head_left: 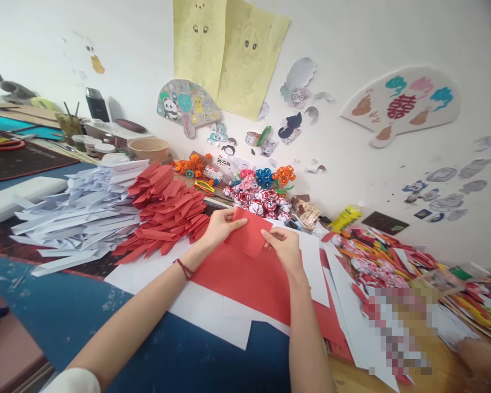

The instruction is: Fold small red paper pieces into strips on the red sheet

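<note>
A small piece of red paper (249,236) is held up between both hands. My left hand (223,228) pinches its upper left edge between thumb and fingers. On the right side, my right hand (283,243) grips the edge with thumb and bent fingers. Beneath them lies a large red paper sheet (245,284) on top of white paper sheets (213,322). To the left of my left hand is a heap of folded red paper strips (167,207), beside a bigger heap of folded white paper strips (94,207).
Paper flowers (265,202) line the wall behind my hands. A yellow bottle (346,217) and a colourful pile of paper pieces (384,251) are at the right. Back left stand a beige bowl (148,150) and a dark thermos (97,105). Another person's hand (480,357) shows blurred, lower right.
</note>
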`<act>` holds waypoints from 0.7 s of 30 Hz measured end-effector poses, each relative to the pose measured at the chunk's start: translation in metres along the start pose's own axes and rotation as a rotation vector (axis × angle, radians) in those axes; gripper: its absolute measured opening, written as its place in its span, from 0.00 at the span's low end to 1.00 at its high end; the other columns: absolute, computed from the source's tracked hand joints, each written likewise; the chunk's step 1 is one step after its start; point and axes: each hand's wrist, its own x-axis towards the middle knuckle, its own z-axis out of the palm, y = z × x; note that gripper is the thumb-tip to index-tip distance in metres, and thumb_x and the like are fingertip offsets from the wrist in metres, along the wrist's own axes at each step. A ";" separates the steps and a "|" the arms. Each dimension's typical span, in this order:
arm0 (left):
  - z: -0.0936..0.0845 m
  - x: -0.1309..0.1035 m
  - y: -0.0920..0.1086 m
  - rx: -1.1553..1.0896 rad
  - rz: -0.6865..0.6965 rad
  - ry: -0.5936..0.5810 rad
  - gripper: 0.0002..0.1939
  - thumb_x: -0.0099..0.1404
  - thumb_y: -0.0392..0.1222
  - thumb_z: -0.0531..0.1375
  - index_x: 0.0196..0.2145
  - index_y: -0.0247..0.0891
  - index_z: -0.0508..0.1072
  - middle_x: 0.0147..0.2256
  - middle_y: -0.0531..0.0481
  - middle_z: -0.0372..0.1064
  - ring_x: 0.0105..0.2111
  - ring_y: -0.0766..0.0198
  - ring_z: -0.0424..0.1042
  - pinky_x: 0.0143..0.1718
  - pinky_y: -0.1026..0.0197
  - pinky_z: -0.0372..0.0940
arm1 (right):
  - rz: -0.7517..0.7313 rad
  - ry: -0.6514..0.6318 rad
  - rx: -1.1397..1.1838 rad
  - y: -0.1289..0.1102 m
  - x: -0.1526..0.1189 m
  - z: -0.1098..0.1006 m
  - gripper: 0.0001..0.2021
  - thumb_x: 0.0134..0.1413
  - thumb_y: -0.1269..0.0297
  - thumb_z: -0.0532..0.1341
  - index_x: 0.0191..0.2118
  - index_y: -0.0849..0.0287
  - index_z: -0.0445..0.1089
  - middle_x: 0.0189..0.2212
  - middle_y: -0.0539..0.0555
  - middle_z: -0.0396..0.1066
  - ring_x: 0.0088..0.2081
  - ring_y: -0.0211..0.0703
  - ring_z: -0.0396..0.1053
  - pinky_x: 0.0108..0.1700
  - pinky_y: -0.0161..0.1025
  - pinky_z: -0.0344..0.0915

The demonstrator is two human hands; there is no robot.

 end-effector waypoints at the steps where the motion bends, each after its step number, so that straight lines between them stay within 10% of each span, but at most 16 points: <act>1: 0.000 0.000 0.000 0.001 0.004 0.003 0.25 0.48 0.51 0.71 0.38 0.30 0.76 0.39 0.40 0.78 0.36 0.52 0.77 0.37 0.54 0.72 | -0.001 -0.007 0.004 0.000 0.000 0.000 0.15 0.48 0.53 0.69 0.23 0.60 0.72 0.17 0.50 0.68 0.22 0.39 0.65 0.27 0.35 0.60; 21: -0.001 0.001 0.002 0.036 0.013 -0.024 0.24 0.49 0.51 0.71 0.38 0.31 0.76 0.39 0.41 0.77 0.36 0.53 0.77 0.36 0.56 0.72 | -0.005 -0.058 -0.028 0.007 0.003 -0.001 0.17 0.52 0.50 0.65 0.23 0.60 0.71 0.17 0.51 0.69 0.21 0.40 0.66 0.27 0.35 0.62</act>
